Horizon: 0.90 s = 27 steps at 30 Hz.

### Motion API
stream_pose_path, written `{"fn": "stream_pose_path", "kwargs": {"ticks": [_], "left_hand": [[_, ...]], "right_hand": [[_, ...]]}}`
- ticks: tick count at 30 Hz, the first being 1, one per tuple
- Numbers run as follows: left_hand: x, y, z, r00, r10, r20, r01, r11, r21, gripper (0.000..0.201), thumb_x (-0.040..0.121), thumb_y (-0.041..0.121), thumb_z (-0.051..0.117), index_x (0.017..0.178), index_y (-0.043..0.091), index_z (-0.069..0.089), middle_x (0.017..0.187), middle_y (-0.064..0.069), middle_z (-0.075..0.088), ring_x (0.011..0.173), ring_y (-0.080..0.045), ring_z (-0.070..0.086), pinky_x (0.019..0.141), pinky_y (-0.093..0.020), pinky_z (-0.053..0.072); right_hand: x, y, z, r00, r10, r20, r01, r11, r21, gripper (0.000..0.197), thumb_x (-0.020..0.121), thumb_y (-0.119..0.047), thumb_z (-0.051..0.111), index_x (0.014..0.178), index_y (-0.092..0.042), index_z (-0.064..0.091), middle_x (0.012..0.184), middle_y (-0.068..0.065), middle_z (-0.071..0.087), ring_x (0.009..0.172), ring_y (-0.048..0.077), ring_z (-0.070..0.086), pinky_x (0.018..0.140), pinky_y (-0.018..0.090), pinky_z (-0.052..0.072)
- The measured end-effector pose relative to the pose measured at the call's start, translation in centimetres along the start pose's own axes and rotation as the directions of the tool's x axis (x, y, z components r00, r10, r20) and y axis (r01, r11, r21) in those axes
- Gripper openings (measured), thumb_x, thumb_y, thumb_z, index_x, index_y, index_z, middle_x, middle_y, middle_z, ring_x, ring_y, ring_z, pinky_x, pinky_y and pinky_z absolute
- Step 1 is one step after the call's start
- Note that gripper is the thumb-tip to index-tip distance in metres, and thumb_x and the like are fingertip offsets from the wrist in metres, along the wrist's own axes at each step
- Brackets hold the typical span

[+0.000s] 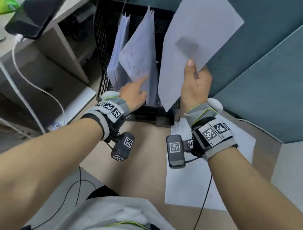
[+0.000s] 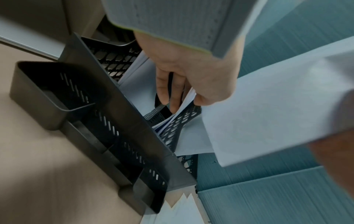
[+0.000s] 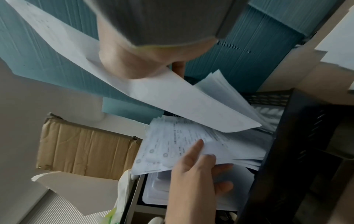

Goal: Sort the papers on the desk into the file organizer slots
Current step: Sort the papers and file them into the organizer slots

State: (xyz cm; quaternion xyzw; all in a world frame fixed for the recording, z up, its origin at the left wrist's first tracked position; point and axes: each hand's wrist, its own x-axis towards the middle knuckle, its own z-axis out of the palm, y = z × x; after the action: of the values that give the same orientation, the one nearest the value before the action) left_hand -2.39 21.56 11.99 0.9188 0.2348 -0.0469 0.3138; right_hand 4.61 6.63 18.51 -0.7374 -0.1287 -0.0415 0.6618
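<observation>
A black mesh file organizer (image 1: 102, 42) stands at the back of the desk, with paper in its slots. My left hand (image 1: 134, 91) grips a bundle of printed papers (image 1: 137, 55) that leans in the middle slot. In the right wrist view its thumb lies on top of the printed papers (image 3: 172, 144) and its fingers (image 3: 224, 166) are underneath. My right hand (image 1: 194, 82) pinches a blank white sheet (image 1: 195, 34) by its edge. The sheet is raised over the right slot, with its lower corner at the organizer's front rim. The organizer's front tray (image 2: 47, 94) holds nothing.
More white paper (image 1: 186, 186) lies on the desk under my right wrist. A teal partition (image 1: 266, 71) closes the right side. Wooden shelves (image 1: 65, 50) with a black device (image 1: 35, 14) and white cables (image 1: 23, 78) stand at the left. A white box (image 1: 296, 171) is at the right.
</observation>
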Motion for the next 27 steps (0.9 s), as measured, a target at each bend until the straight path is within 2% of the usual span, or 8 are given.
{"fn": "stream_pose_path", "kwargs": {"ticks": [3,6,8,11,13,16,22,27], "left_hand": [[0.1,-0.1,-0.2,1.000,-0.002,-0.015,0.002,1.000,0.003,0.059,0.090,0.022,0.042,0.147,0.033,0.033,0.115,-0.018,0.063,0.111,-0.037,0.055,0.090,-0.040,0.047],[0.3,-0.1,-0.4,1.000,-0.010,-0.007,0.010,1.000,-0.001,0.059,0.090,0.022,0.043,0.147,0.032,0.034,0.114,-0.018,0.063,0.111,-0.037,0.055,0.090,-0.040,0.047],[0.5,-0.3,-0.5,1.000,-0.001,-0.002,0.001,1.000,0.001,0.060,0.090,0.023,0.044,0.148,0.032,0.033,0.114,-0.018,0.063,0.110,-0.037,0.056,0.090,-0.040,0.047],[0.5,-0.4,-0.6,1.000,0.006,0.008,-0.007,1.000,0.017,0.059,0.087,0.024,0.043,0.145,0.034,0.034,0.119,-0.016,0.062,0.109,-0.036,0.057,0.090,-0.040,0.048],[0.4,-0.3,-0.8,1.000,0.018,0.003,-0.018,1.000,0.024,0.049,0.086,0.023,0.043,0.135,0.030,0.043,0.113,-0.015,0.064,0.104,-0.036,0.059,0.084,-0.038,0.048],[0.3,-0.3,-1.2,1.000,-0.010,0.002,0.010,0.993,0.117,0.028,0.089,0.019,0.046,0.116,0.017,0.055,0.110,-0.015,0.064,0.102,-0.038,0.059,0.075,-0.033,0.041],[-0.7,0.3,0.8,0.967,-0.029,0.252,-0.052,0.950,0.309,0.028,0.089,0.020,0.049,0.106,0.022,0.071,0.114,-0.004,0.068,0.105,-0.029,0.061,0.085,-0.030,0.048],[-1.5,4.8,4.9,0.972,0.144,0.184,-0.186,0.953,0.241,0.028,0.082,0.033,0.044,0.096,0.037,0.068,0.100,0.004,0.072,0.096,-0.028,0.065,0.074,-0.031,0.050]], "right_hand": [[1.6,0.5,2.5,0.999,-0.014,0.047,0.013,1.000,0.003,0.027,0.099,-0.012,0.046,0.120,-0.003,0.059,0.108,-0.003,0.061,0.098,-0.005,0.054,0.086,0.004,0.038],[2.2,1.3,4.7,0.995,0.024,0.095,-0.028,0.999,0.045,0.021,0.101,-0.015,0.042,0.118,-0.013,0.055,0.109,-0.003,0.061,0.101,0.002,0.055,0.089,0.010,0.040],[1.8,3.0,5.9,0.970,0.116,0.213,-0.110,0.993,-0.039,0.025,0.103,-0.018,0.038,0.122,-0.015,0.054,0.116,0.000,0.061,0.106,0.009,0.053,0.093,0.016,0.041],[0.3,6.8,6.3,0.826,0.287,0.486,-0.145,0.940,-0.308,0.042,0.103,-0.019,0.033,0.145,-0.017,0.038,0.138,0.001,0.051,0.125,0.015,0.047,0.111,0.029,0.033],[-0.8,8.5,5.6,0.718,0.376,0.586,-0.106,0.891,-0.442,0.050,0.102,-0.021,0.035,0.152,-0.023,0.025,0.148,0.000,0.041,0.135,0.017,0.039,0.116,0.030,0.025],[-2.3,9.2,4.2,0.659,0.404,0.635,-0.007,0.847,-0.532,0.057,0.100,-0.024,0.042,0.153,-0.022,0.020,0.155,0.003,0.032,0.140,0.021,0.034,0.115,0.030,0.027],[-4.4,9.8,-2.2,0.780,0.328,0.532,-0.048,0.880,-0.472,0.039,0.095,-0.018,0.042,0.132,-0.026,0.053,0.120,0.000,0.065,0.112,0.022,0.059,0.100,0.042,0.045],[-5.4,9.8,-9.0,0.893,0.272,0.359,-0.070,0.872,-0.484,0.038,0.085,-0.024,0.036,0.112,-0.035,0.061,0.106,-0.009,0.070,0.101,0.018,0.065,0.089,0.042,0.051]]}}
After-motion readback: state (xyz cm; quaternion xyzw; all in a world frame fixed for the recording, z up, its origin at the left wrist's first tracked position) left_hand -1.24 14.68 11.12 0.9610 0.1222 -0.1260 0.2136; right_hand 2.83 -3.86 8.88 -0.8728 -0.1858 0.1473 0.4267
